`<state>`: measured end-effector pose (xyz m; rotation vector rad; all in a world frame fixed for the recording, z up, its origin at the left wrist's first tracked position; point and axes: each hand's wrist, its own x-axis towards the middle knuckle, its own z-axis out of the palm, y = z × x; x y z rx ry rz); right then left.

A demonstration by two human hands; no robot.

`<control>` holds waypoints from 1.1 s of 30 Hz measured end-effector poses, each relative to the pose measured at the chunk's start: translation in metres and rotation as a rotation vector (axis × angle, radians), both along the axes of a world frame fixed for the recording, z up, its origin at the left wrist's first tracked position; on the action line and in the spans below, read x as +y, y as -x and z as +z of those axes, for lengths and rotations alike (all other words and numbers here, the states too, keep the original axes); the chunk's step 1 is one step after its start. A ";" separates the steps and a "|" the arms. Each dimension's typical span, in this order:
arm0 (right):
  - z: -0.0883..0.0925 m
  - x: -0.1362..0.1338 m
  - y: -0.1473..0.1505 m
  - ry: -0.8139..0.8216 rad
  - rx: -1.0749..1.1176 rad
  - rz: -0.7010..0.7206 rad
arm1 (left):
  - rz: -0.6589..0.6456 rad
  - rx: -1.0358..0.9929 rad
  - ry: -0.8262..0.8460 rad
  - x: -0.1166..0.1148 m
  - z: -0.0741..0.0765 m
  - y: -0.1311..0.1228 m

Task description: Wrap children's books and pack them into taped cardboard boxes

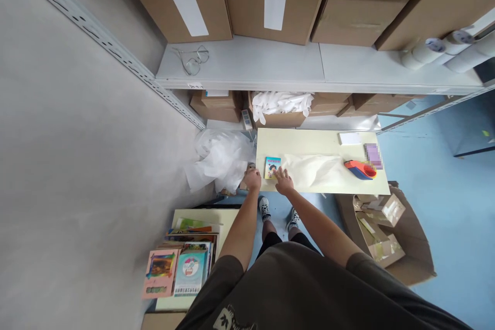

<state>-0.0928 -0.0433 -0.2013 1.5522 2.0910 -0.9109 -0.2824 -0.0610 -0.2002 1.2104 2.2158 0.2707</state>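
Note:
A small picture book (273,167) with a blue and yellow cover lies flat near the left end of the cream tabletop (297,139). My right hand (284,182) has its fingers stretched out, and their tips touch the book's lower right side. Under and beside that hand a white plastic bag (313,169) is spread along the table. At the table's left edge, my left hand (253,179) is closed with the fingers curled; what is in it, if anything, is hidden. A red and blue tape dispenser (361,169) rests farther right.
White cards (350,138) lie near the table's back edge. Crumpled clear plastic (224,157) hangs at the left. Stacked books (189,270) sit on a lower surface at left. A carton (419,237) of boxes stands at right. The shelf (251,62) ahead bears glasses (195,60) and tape rolls (423,53).

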 end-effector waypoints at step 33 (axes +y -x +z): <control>-0.001 0.029 -0.077 -0.087 0.642 -0.686 | -0.262 -0.580 -0.243 0.018 0.028 -0.113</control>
